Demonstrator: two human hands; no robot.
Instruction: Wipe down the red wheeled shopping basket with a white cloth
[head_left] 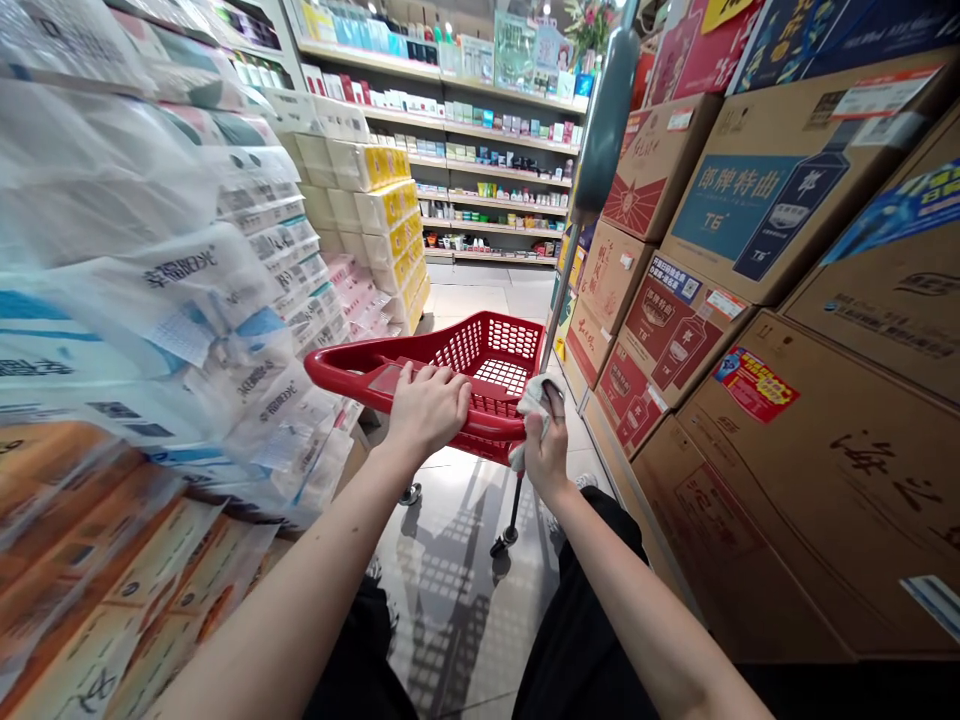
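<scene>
The left hand [429, 408] grips the handle of a red shopping cart [352, 372], and the right hand [545, 452] clamps a crumpled pale cloth [534, 405] against it (the hands sit just apart).

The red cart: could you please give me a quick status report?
Left hand on red cart rim. Right hand clutching cloth against rim. Cardboard boxes right, tissue packs left.

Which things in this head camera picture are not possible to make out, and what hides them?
In the head view:
White wad in the right hand: the fingers hide much of it, so cloth or tissue cannot be told.
Red shopping cart: the left hand and right hand cover part of its handle.
Far shelf goods: labels too small to read.
Grey pole: its top is cut off by the upper edge.
</scene>
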